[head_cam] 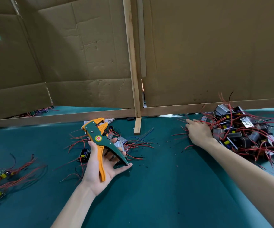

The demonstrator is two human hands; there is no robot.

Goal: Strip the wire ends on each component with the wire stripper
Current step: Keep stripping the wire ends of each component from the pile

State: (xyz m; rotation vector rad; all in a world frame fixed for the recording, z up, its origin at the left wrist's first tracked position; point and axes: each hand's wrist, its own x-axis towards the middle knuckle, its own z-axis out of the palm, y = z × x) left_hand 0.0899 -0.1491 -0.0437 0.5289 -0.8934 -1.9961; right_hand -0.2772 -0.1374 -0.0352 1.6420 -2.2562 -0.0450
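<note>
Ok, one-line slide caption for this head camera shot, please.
Left hand holds a green-and-orange wire stripper while the right hand reaches into a pile of red-wired parts on a green table.

Looks like you're at a small electronics assembly workshop: green-covered desk [157, 186], makeshift cardboard partition [207, 55] on rough wood framing, a big heap of wired components [241, 134] right of the upright batten [131, 63], and smaller bunches [1, 176] lying left of it.
</note>
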